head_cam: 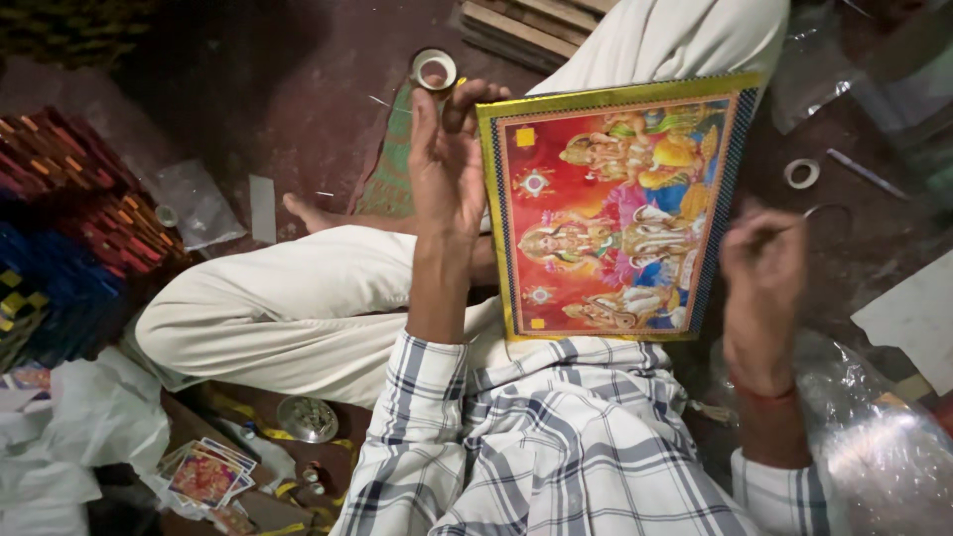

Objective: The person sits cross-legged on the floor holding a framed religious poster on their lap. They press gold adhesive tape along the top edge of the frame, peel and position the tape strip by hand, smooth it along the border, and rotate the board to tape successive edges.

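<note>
Flat, stiff rectangular religious picture w/ red ground & gold-yellow border [615,208] lies on the lap, leaning on the knee. Looks light, rigid, glossy, prob. slippery; best held by the edges. Left hand [447,164] w/ fingers spread touches its left edge. Right hand [762,268] apart, curled, blurred; can't tell if it pinches anything. Tape roll [434,69] on floor beyond.

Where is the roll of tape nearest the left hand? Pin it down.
In the head view, the roll of tape lies on the floor at top centre, just beyond the left hand fingertips, left of the framed picture.
</note>
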